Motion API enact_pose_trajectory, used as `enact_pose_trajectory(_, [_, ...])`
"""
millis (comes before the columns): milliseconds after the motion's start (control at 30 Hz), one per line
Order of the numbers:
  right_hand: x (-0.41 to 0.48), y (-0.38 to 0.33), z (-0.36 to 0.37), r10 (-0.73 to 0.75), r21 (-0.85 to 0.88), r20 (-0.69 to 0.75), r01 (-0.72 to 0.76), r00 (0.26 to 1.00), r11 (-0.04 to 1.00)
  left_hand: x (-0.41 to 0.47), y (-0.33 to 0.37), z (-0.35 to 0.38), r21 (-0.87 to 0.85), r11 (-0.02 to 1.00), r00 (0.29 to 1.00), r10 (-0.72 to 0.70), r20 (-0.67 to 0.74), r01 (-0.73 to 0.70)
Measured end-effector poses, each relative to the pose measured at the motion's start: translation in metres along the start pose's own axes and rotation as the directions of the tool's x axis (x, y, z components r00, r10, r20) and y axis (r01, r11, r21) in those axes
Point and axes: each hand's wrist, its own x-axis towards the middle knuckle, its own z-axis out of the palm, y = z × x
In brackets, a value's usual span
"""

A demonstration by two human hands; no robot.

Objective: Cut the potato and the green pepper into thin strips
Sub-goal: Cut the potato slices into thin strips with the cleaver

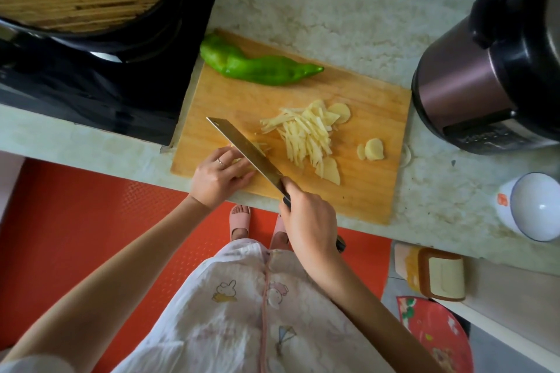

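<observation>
Potato strips (pixel 306 136) lie in a loose pile at the middle of the wooden cutting board (pixel 372 191), with 2 small round offcuts (pixel 371 149) just to their right. The left hand (pixel 219 177), fingers curled, holds down a few potato slices (pixel 241 160) near the board's front left edge. The right hand (pixel 309 221) grips the handle of the cleaver (pixel 245 148), whose blade stands against the left knuckles, over those slices. The green pepper (pixel 257 68) lies whole along the board's far edge. A pressure cooker (pixel 491 70) stands right of the board.
</observation>
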Motion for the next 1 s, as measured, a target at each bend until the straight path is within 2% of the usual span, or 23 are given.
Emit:
enact_pose_trajectory(233, [0.002,-0.001,-0.002,0.021,0.019,0.027,-0.022,0.999,1.0,0.0,-0.001,0.001,0.015,1.0,1.0,-0.011,0.003,0.011])
enact_pose_trajectory(467, [0.011,-0.001,0.006,0.103,0.105,0.084,-0.112,0.991,0.988,-0.002,-0.001,0.001,-0.007,0.999,0.999,-0.037,0.038,0.037])
enact_pose_trajectory(633, [0.004,0.002,0.007,0.03,0.054,0.0,-0.03,1.0,0.998,-0.002,-0.002,0.002,-0.006,0.999,0.999,-0.033,0.019,0.033])
enact_pose_trajectory(800, [0.003,0.001,0.0,0.033,0.05,0.032,-0.035,0.999,0.998,-0.002,0.0,0.001,0.0,0.999,0.999,-0.034,0.01,0.034])
enact_pose_trajectory(1000, [0.022,0.0,0.005,0.122,0.119,0.097,-0.133,0.988,0.984,-0.004,-0.002,0.002,-0.001,0.998,0.997,-0.059,0.041,0.059])
